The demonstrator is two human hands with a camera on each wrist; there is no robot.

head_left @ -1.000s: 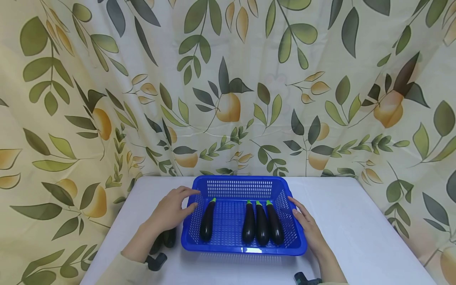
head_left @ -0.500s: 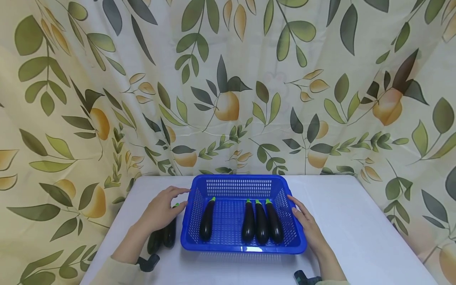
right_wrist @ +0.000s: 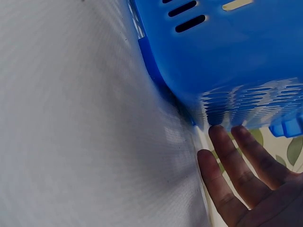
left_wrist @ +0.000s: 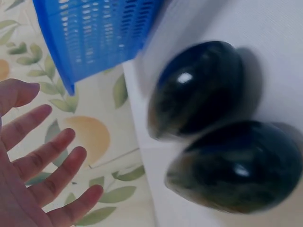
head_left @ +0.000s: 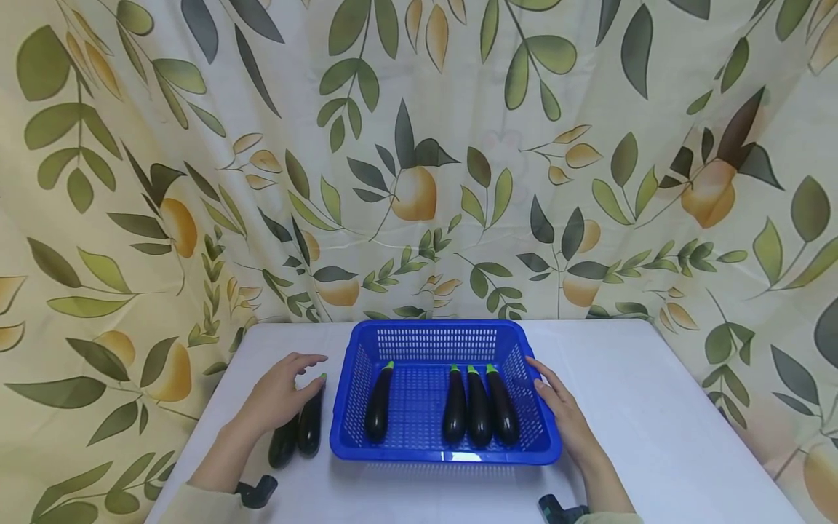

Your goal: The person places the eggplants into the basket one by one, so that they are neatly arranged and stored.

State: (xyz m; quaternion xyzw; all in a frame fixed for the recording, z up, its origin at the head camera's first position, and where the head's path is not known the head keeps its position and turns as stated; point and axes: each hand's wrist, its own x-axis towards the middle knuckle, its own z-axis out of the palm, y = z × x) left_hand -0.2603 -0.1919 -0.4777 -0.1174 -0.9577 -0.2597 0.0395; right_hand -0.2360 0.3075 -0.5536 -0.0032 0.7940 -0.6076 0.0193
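- The left hand (head_left: 278,389) is at the left of the blue basket, near the two eggplants on the table. Its fingers are spread out, with gaps between them, and it is apart from the basket.
- The right hand (head_left: 566,418) is at the right side of the basket. Its fingers are quite straight, and their tips are up against the basket's side.
- The blue basket (head_left: 445,457) sits in the middle of the table (head_left: 655,422). It has lots of little holes in its walls.
- One eggplant (head_left: 377,407) lies in the left part of the basket. It leans a bit, with its green top to the far side.
- Three more eggplants (head_left: 479,411) lie close together in the right part, green tops far and fat ends near.
- Two other eggplants (head_left: 310,422) lie side by side on the table, left of the basket. In the head view the left hand hides part of them.
- A curtain (head_left: 419,193) with leaves and orange fruit hangs behind the table.
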